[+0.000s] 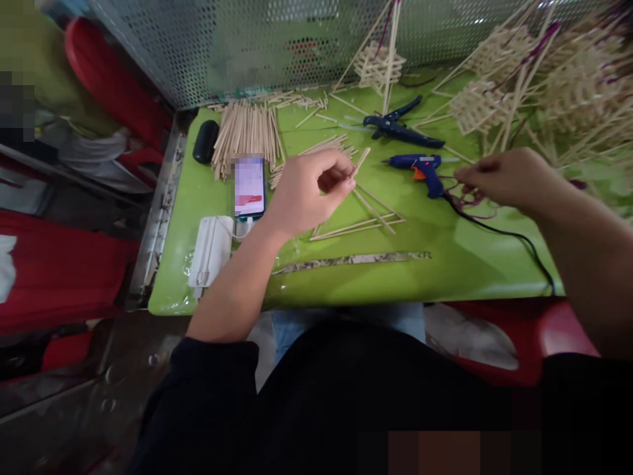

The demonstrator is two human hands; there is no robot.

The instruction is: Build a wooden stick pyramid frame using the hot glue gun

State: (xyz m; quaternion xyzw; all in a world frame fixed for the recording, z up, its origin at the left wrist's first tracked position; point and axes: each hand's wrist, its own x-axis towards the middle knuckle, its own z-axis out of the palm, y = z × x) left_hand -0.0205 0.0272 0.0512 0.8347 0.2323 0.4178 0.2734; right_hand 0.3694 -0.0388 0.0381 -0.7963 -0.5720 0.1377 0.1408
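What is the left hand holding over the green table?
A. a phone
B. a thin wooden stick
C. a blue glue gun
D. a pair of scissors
B: the left hand pinches a thin wooden stick between its fingertips, while the blue glue gun and the phone lie untouched on the green table.

No text, label, brand or number can be read anywhere in this view. The phone (249, 187) on the green table (346, 277) has its screen blurred out, showing only pale pink with a red patch, so nothing on it can be made out. The two glue guns (420, 168) and the white box (211, 249) carry no legible markings either.
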